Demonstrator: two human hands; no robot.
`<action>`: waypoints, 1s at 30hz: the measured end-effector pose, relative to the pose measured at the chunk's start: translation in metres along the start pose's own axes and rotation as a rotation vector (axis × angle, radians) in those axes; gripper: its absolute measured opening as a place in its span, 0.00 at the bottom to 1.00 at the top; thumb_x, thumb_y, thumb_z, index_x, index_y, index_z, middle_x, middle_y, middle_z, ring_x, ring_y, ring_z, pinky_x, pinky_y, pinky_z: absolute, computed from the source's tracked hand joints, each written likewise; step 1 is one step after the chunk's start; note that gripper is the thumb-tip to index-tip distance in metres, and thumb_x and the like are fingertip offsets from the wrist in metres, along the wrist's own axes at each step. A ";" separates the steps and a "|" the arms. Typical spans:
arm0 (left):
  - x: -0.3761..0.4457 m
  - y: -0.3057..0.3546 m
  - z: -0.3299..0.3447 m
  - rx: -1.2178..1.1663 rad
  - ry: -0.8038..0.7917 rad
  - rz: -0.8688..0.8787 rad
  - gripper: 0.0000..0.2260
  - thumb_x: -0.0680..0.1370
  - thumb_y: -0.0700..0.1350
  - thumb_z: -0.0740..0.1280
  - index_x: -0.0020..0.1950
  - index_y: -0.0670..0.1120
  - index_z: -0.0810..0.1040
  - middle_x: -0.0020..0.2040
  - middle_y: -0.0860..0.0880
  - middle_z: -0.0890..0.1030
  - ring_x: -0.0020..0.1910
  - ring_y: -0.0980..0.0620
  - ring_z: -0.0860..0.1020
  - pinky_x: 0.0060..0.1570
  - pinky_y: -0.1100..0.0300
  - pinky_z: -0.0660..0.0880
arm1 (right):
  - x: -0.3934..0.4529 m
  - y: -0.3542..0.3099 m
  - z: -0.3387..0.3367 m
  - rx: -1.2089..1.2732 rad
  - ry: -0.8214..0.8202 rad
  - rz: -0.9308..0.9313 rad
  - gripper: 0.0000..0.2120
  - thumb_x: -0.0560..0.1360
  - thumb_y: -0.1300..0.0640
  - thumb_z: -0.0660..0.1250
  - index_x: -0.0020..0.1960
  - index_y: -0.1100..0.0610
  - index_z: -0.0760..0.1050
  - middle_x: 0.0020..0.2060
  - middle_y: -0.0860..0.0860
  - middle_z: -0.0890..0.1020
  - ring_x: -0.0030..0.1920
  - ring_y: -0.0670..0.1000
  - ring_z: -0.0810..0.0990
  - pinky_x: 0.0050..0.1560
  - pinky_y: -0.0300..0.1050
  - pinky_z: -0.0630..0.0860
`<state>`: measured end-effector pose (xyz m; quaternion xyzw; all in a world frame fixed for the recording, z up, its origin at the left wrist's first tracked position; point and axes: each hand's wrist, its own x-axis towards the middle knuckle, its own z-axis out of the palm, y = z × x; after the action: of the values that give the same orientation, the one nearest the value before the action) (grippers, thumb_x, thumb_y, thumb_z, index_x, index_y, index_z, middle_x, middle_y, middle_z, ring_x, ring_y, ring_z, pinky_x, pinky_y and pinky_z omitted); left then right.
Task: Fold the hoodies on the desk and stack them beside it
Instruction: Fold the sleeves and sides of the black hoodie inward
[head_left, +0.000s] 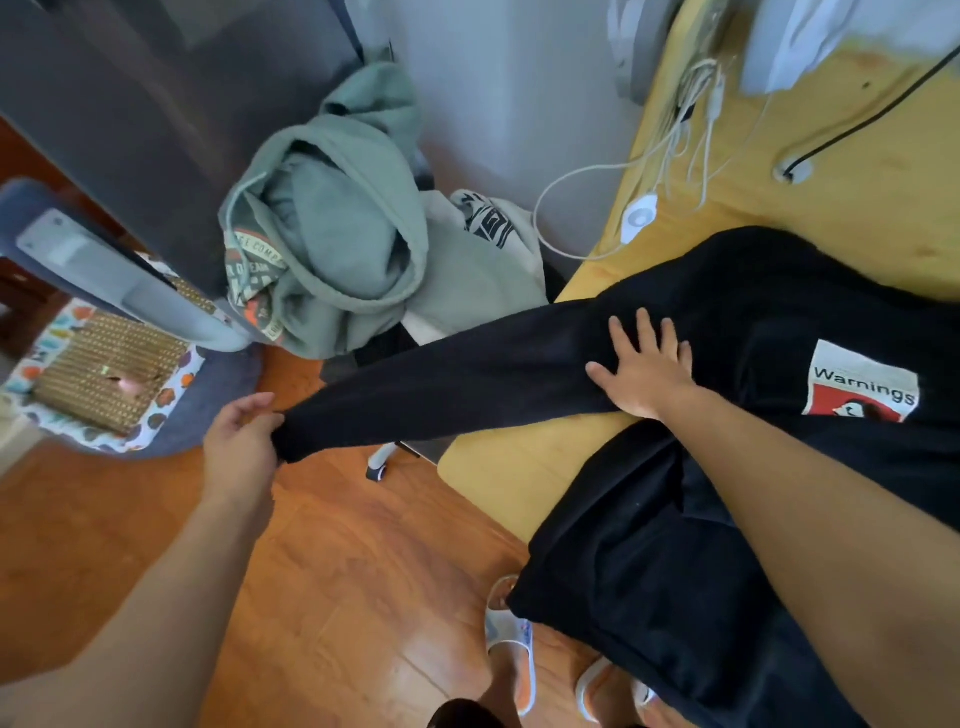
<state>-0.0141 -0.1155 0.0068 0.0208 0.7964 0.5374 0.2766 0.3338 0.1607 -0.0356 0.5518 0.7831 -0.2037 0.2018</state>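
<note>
Hoodie (753, 322), black, lies across the desk (831, 218) with its hem hanging over the near edge and one sleeve (457, 374) stretched out past the left edge. Left hand (240, 441) pinches the sleeve's cuff over the floor (337, 571); right hand (647, 369) presses flat, fingers spread, on the sleeve near the desk's left edge. Beside the desk, a green hoodie (337, 228) sits heaped on a chair.

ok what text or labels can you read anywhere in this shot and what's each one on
"Warnings" on the white and red patch of the black hoodie lying on the desk.
"...FE COMP..." in part on the round print of the green hoodie; its other lettering is creased and too blurred to read.
Bold black lettering on the grey garment beside it: folded over, unreadable.
</note>
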 end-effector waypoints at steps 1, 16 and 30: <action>-0.003 -0.011 -0.004 -0.027 -0.030 -0.112 0.09 0.79 0.37 0.64 0.53 0.51 0.78 0.51 0.45 0.79 0.46 0.47 0.77 0.42 0.52 0.75 | 0.000 -0.002 0.001 -0.010 0.021 -0.017 0.38 0.81 0.32 0.49 0.81 0.43 0.34 0.81 0.51 0.33 0.80 0.62 0.34 0.78 0.64 0.39; -0.021 -0.095 0.030 0.004 -0.453 -1.030 0.28 0.80 0.61 0.66 0.70 0.41 0.74 0.57 0.43 0.81 0.57 0.44 0.78 0.68 0.41 0.69 | 0.004 -0.010 0.003 -0.119 0.025 -0.103 0.36 0.82 0.35 0.51 0.82 0.42 0.36 0.81 0.48 0.35 0.81 0.59 0.35 0.79 0.63 0.40; -0.029 -0.135 0.104 -0.807 0.052 -0.874 0.13 0.84 0.41 0.63 0.68 0.42 0.75 0.65 0.39 0.81 0.56 0.43 0.81 0.55 0.47 0.79 | 0.008 -0.003 0.013 -0.116 0.046 -0.101 0.35 0.81 0.34 0.49 0.81 0.40 0.35 0.81 0.46 0.34 0.80 0.56 0.32 0.79 0.60 0.37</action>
<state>0.0941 -0.0945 -0.1260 -0.4287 0.4706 0.6343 0.4387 0.3294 0.1589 -0.0501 0.5034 0.8250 -0.1553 0.2047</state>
